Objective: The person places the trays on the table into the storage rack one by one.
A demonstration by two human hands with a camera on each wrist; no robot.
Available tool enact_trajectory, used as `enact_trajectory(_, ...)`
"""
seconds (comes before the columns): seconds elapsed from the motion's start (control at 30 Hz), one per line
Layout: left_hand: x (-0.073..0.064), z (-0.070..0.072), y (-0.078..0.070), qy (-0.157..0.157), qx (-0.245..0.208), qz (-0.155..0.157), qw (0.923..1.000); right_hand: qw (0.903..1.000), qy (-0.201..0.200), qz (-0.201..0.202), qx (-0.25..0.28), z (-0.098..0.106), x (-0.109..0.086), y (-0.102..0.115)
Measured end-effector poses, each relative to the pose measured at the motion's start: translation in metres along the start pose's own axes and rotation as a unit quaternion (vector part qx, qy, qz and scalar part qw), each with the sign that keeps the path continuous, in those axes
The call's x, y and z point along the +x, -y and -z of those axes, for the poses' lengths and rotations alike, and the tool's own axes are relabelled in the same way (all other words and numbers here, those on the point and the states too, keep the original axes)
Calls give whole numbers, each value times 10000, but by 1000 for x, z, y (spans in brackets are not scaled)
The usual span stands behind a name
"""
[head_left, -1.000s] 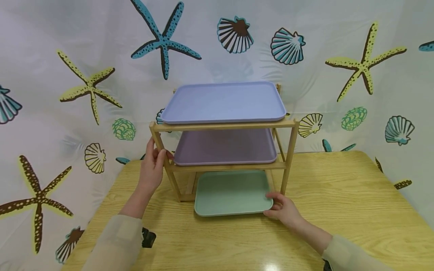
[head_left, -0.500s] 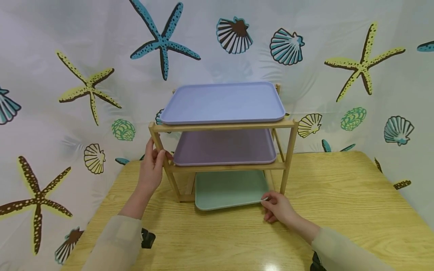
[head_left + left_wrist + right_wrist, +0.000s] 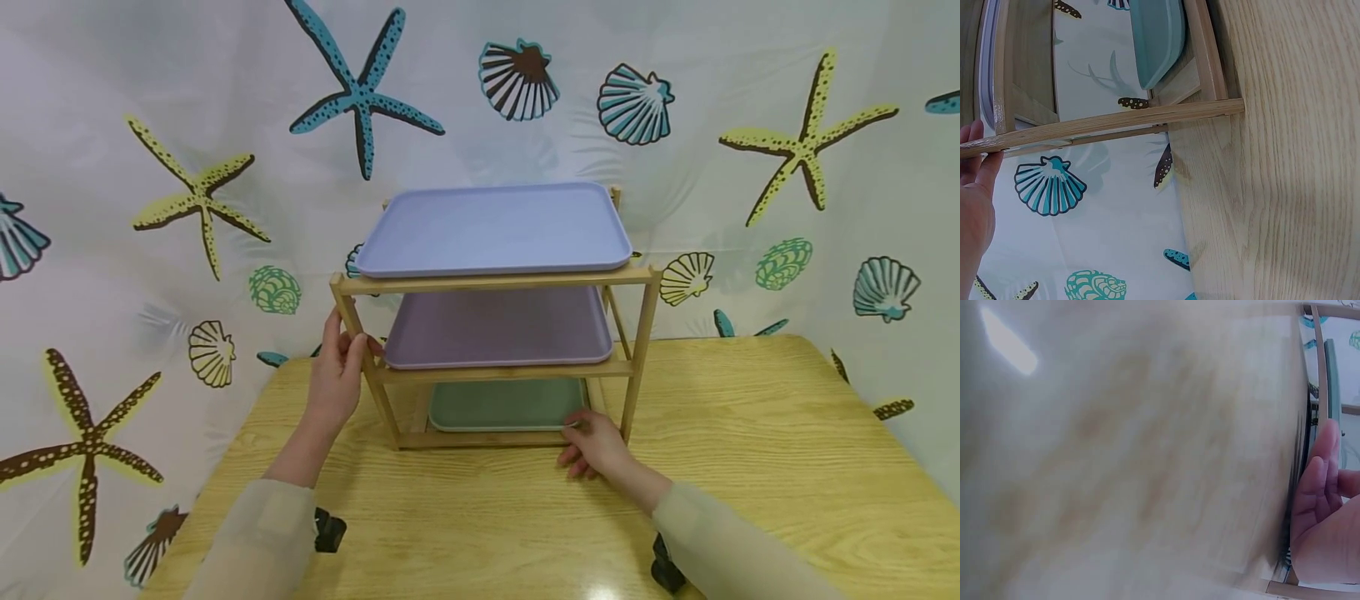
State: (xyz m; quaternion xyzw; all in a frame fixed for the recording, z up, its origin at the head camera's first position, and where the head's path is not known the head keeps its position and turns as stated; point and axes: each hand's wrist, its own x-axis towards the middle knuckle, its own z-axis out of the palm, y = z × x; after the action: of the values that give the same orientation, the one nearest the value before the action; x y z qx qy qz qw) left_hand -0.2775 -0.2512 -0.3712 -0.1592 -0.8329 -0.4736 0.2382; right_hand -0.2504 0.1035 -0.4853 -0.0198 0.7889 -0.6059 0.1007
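Observation:
My left hand (image 3: 335, 379) grips the front left post of a three-tier wooden rack (image 3: 643, 350). In the left wrist view its fingers and thumb straddle that post (image 3: 1116, 120). At the bottom tier, my right hand (image 3: 600, 442) pinches the front right corner of a green tray (image 3: 502, 404). This tray lies mostly inside the rack, its front edge just behind the lower front rail (image 3: 480, 439). The right wrist view catches the green tray (image 3: 1332, 378) edge-on beyond my fingertips. A purple tray (image 3: 498, 327) sits on the middle tier, a light blue tray (image 3: 495, 229) on top.
The rack stands on a wood-grain table (image 3: 750, 433). Close behind it hangs a white curtain (image 3: 465, 150) printed with starfish and shells, which also runs along both sides.
My right hand has pushed the green tray back into the bottom tier, shifting away from me and slightly left. My left hand keeps its hold on the post.

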Motion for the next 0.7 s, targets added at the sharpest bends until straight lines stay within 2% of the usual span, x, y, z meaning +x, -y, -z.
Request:
enact_trajectory(0.17, 0, -1, -3, 0, -53, 73, 10000, 9999, 47, -94, -18, 1, 4, 0)
enact_trajectory(0.33, -2, 2, -26, -13, -22, -34, 10000, 9999, 87, -71, 112, 2, 7, 0)
enact_trajectory(0.5, -6, 3, -43, 31, 27, -2, 10000, 9985, 279, 317, 334, 4, 5, -3)
enact_trajectory(0.7, -8, 2, -45, -47, 9, -37, 10000, 9944, 461, 750, 579, 12, -10, -3)
